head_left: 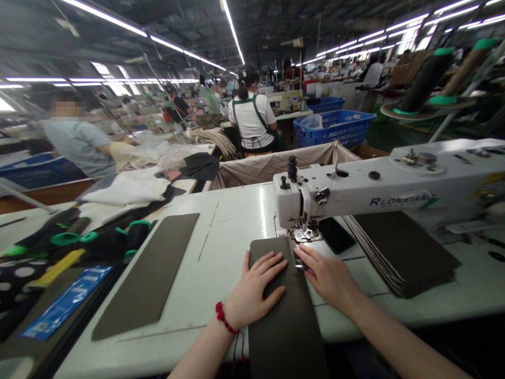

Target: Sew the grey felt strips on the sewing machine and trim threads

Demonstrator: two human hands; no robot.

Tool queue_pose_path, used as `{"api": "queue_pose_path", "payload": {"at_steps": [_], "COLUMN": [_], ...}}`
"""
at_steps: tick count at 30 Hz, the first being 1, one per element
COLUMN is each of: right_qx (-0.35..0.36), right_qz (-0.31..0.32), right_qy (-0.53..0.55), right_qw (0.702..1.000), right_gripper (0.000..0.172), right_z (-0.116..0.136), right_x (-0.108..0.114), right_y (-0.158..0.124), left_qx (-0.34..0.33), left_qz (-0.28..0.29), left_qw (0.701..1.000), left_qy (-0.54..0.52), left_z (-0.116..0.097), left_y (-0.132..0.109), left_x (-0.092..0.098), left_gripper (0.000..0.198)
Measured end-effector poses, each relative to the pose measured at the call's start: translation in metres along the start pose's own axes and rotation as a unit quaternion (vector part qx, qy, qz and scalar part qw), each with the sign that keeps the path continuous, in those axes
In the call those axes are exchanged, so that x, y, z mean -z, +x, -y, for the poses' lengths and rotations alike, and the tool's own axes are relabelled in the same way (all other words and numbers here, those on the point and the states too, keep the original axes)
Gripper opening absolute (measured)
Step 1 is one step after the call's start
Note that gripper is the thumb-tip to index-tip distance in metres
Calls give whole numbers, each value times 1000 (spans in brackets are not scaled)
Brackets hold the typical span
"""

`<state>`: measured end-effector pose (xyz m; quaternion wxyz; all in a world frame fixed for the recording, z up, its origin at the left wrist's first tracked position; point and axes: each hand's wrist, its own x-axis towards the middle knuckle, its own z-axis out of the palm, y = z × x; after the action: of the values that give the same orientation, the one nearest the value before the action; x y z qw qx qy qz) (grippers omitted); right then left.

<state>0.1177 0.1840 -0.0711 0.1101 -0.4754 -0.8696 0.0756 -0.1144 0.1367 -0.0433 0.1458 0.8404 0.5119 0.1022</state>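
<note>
A long dark olive fabric strip [286, 321] runs from the table's front edge up to the presser foot [303, 234] of a white sewing machine [379, 189]. My left hand [256, 289] lies flat on the strip with fingers spread, a red bead bracelet at its wrist. My right hand [327, 273] rests along the strip's right edge just below the needle, fingers stretched forward, with a small metal tool [302, 267] under its fingertips.
A stack of dark cut pieces [406, 252] sits right of the machine arm. Another dark strip [152, 273] lies to the left. Green-ended thread spools [98, 242] and a blue packet [63, 308] fill the far left. A fabric-lined bin [276, 163] stands behind. Other people work at tables beyond.
</note>
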Motion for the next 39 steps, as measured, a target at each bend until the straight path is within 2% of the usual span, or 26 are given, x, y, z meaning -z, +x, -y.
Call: {"api": "queue_pose_path", "payload": {"at_steps": [17,39], "right_qx": [10,5], "right_qz": [-18,-16], "right_qy": [-17,-9], "right_qw": [1000,1000], "right_gripper": [52,52], "right_z": [-2,-4], "right_x": [-4,-8], "right_y": [0,0], "left_qx": [3,9], "left_qz": [-15,-7], "left_qw": [1000,1000], "left_qy": [-4,1], "left_z": [4,5], "left_y": [-1,-1], "left_x": [-2,-4], "left_gripper": [53,51]}}
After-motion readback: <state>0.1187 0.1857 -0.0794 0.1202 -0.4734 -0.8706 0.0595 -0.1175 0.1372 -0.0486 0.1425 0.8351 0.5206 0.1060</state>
